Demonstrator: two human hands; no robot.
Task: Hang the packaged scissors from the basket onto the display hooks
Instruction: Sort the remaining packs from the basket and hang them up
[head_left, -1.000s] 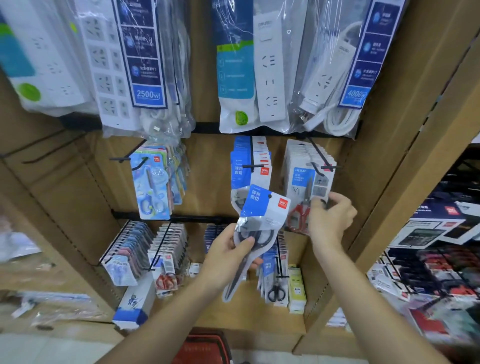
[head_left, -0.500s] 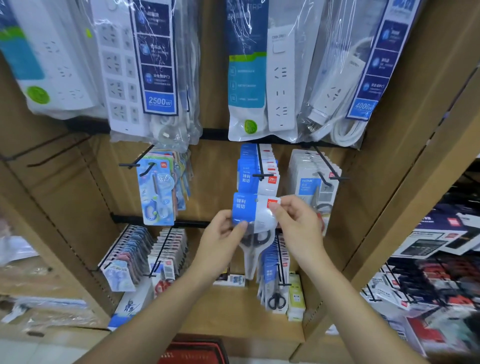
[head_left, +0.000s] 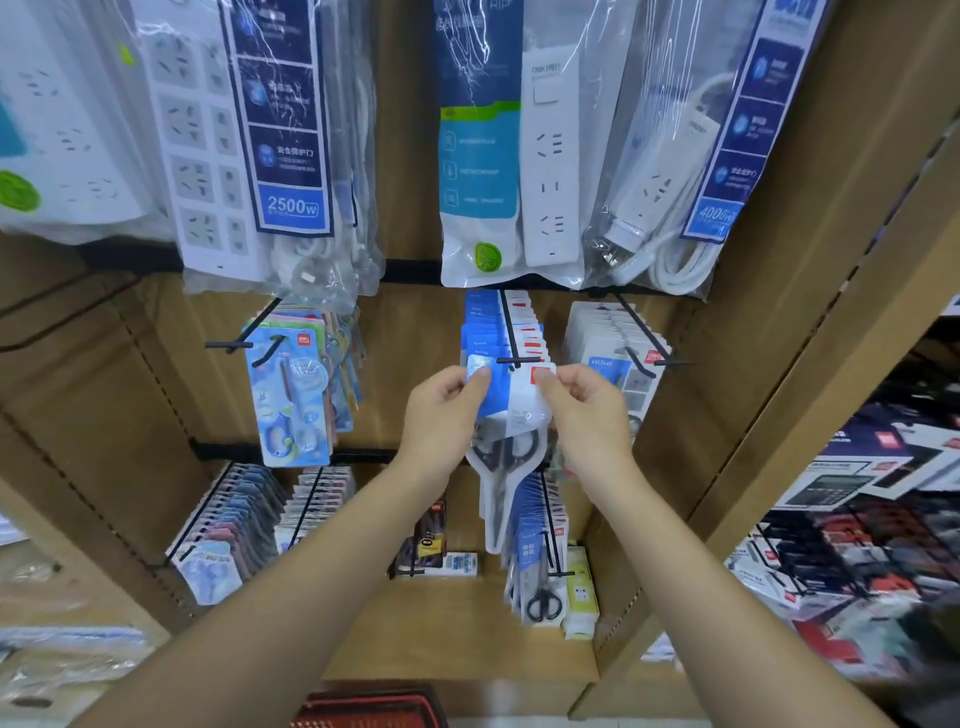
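Head camera: we hold the packaged scissors (head_left: 506, 451) up at the tip of the middle display hook (head_left: 519, 359). Our left hand (head_left: 441, 415) pinches the card's blue top corner left of the hook, and our right hand (head_left: 587, 415) pinches the red-marked corner right of it. The pack hangs upright below the hook; whether its hole is over the tip we cannot tell. Matching blue packs (head_left: 485, 322) sit farther back on the hook. A red basket (head_left: 363, 707) lies well below it.

Both hands (head_left: 447, 410) (head_left: 584, 410) pinch scissors pack (head_left: 511, 415) – at hook (head_left: 511, 359)
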